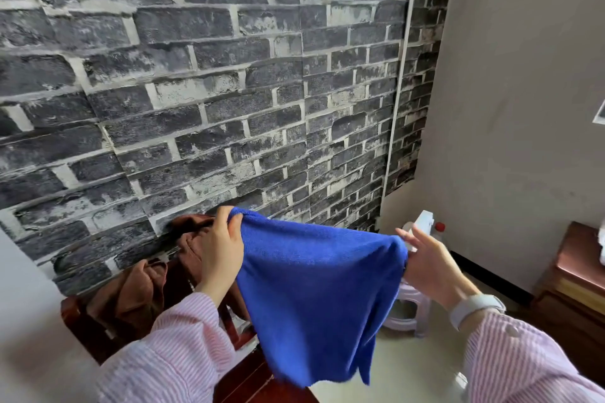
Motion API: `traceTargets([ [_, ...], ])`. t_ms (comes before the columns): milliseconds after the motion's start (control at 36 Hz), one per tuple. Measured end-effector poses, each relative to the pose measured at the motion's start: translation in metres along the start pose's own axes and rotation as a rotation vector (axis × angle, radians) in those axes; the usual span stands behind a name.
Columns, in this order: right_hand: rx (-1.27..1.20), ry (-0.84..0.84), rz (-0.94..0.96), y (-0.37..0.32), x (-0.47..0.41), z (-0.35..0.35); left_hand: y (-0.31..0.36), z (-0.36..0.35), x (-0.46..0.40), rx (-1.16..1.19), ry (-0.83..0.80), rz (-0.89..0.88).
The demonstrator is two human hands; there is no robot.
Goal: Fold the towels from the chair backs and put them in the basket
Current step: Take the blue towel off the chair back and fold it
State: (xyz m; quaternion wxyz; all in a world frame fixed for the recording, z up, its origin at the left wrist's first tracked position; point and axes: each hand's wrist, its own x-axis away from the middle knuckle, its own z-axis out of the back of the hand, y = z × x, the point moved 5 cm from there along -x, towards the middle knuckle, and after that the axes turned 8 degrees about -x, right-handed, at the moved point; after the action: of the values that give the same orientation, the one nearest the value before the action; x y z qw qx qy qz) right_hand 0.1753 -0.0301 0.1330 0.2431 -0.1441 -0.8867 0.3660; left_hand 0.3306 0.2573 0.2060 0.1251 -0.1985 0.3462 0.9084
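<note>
Aloft, both hands [222, 249] [425, 262] pinch plush blue towel [314, 285].

The blue towel [314, 288] is covering the right hand's [425, 263] thumb, so the grip on that corner is not fully showing. The left hand's [221, 249] fingertips are disappearing into the towel's bunched corner. The towel is also hiding most of the chair [248, 376]; the bottom edge is cutting off the chair's lower part. The left hand and sleeve [176, 343] are partly blocking the brown cloth [131, 291]. The right edge is cropping the wooden cabinet [576, 275] and a white object [601, 242] on it, too cropped to identify. The bottles [425, 226] behind the right hand are showing only partly.
</note>
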Motion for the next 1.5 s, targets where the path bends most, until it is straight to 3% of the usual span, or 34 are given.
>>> traceTargets([
  [56,-0.059,0.044,-0.088,-0.004,-0.003,0.006,-0.011,-0.004,-0.002,0.008,0.001,0.025],
  [139,0.236,0.022,-0.251,0.002,-0.003,0.012,-0.019,-0.006,-0.004,0.023,-0.026,0.057],
  [194,0.353,0.021,-0.258,0.005,-0.003,0.015,-0.021,-0.008,-0.005,0.029,-0.051,0.070],
  [333,0.298,0.045,-0.166,0.002,-0.003,0.006,-0.039,-0.018,-0.010,-0.014,-0.067,0.130],
  [444,0.205,0.181,0.087,-0.017,-0.004,-0.001,-0.036,-0.016,-0.016,0.002,-0.132,0.169],
  [639,0.441,0.229,0.274,-0.049,-0.001,-0.009,-0.025,-0.005,-0.034,0.185,-0.100,0.166],
  [722,0.382,0.229,0.297,-0.055,0.001,-0.005,-0.024,-0.002,-0.038,0.252,-0.088,0.190],
  [861,0.226,0.194,0.161,-0.053,-0.004,0.003,-0.028,-0.003,-0.041,0.264,-0.109,0.191],
  [944,0.354,0.175,0.044,-0.046,-0.004,0.013,-0.029,-0.005,-0.043,0.321,-0.162,0.162],
  [1056,0.617,0.138,0.011,-0.039,0.002,0.017,-0.020,-0.015,-0.032,0.480,-0.407,0.096],
  [1167,0.873,0.150,0.021,-0.030,0.003,0.016,-0.025,-0.024,-0.021,0.271,-0.482,0.007],
  [1333,1.160,0.181,0.223,-0.035,0.005,0.015,-0.027,-0.019,-0.016,-0.025,-0.276,-0.132],
  [1500,1.060,0.231,0.319,-0.033,0.002,0.020,-0.032,-0.015,-0.013,-0.055,-0.216,-0.159],
])
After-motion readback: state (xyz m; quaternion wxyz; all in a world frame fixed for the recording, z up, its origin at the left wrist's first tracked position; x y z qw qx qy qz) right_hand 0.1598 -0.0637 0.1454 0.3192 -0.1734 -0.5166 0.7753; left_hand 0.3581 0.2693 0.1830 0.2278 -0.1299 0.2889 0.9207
